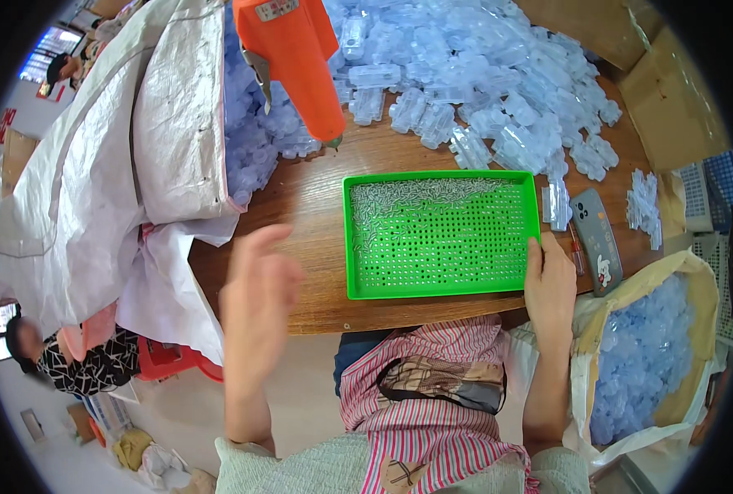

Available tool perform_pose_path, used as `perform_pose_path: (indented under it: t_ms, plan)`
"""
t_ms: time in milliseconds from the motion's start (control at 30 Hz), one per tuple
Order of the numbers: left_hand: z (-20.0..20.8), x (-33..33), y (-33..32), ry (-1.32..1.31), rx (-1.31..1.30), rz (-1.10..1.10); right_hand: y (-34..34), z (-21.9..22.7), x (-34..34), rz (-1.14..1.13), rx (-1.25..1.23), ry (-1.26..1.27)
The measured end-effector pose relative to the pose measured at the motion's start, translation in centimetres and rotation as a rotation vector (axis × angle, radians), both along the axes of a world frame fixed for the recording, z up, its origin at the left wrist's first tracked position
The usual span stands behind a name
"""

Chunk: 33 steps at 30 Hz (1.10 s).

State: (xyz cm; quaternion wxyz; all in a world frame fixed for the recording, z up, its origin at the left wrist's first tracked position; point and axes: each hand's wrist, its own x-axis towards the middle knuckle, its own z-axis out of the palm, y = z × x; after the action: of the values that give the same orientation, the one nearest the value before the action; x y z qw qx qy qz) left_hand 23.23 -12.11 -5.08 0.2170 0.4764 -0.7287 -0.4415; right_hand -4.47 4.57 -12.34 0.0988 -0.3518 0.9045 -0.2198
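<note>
A green perforated tray [441,235] sits on a brown wooden table [317,198], and everything else can be placed from it. The right hand [550,288] rests on the tray's near right corner, thumb against the rim, fingers loosely curled and holding nothing that shows. The left hand [257,300] hangs in the air to the left of the tray, well apart from it, open with fingers spread and blurred, empty. Small pale pins [408,198] lie heaped along the tray's far edge and left side. Beyond the tray spreads a pile of clear plastic cases [482,74]. An orange tool [296,58] hangs above the tray's far left corner. Right of the tray lies a phone [597,239], and farther right a bag of bluish plastic pieces [642,354]. A white woven sack [111,156] slumps left of the tray.
</note>
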Motion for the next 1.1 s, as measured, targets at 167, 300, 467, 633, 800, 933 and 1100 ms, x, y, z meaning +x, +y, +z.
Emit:
perform_pose_path:
  t_ms: [167,300,467,633,800,933,1100]
  plan:
    - [-5.4,-0.9,-0.1,-0.227,-0.036,-0.222,-1.8,0.7,0.0,0.126,0.008,-0.003]
    - [-5.1,-1.1,0.7,-0.233,0.048,-0.265,-1.2,1.8,-0.8,0.125,0.088,0.036]
    - [-3.7,-1.8,-0.7,-0.316,0.092,-0.239,-4.0,6.2,1.0,0.056,-0.273,0.06]
    - [-4.2,-4.0,-7.5,-0.288,-0.376,-0.048,-12.8,9.2,2.9,0.567,-0.833,-0.223]
    - [-5.4,-10.4,-13.1,-0.151,-0.656,-0.316,-19.3,8.9,1.6,0.516,-0.89,-0.797]
    - [-7.1,-14.0,-15.3,-0.048,-0.832,-0.517,-17.8,9.8,1.2,0.453,-0.8,-0.662]
    - [-6.6,-16.7,-15.4,-0.28,-0.738,-0.71,-12.6,9.7,-1.0,0.602,-0.64,-1.022]
